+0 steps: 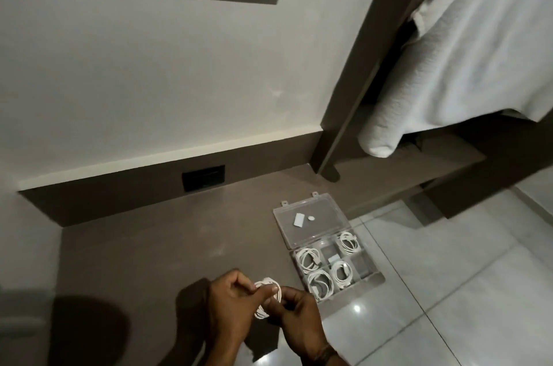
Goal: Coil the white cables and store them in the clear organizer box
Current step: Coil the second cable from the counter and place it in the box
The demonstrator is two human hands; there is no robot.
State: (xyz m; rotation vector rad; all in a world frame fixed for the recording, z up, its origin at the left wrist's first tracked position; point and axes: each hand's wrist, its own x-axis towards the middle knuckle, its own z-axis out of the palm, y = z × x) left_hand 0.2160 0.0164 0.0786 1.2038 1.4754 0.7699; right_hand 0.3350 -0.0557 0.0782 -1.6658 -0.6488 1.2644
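Observation:
A white cable point(267, 296), wound into a small coil, is held between both hands just left of the box. My left hand point(233, 302) pinches the coil's top with thumb and fingers. My right hand point(299, 317) grips its lower right side. The clear organizer box point(363, 268) lies open at the edge of the brown counter, its lid point(317, 229) folded back flat. Several compartments hold coiled white cables point(308, 259); one compartment at the box's right side looks unfilled.
The brown counter point(149, 261) runs along a white wall with a black socket plate point(203, 177). Two small white items point(303, 219) lie on the lid. A white towel point(466, 45) hangs at the upper right. The tiled floor point(449, 290) is below right.

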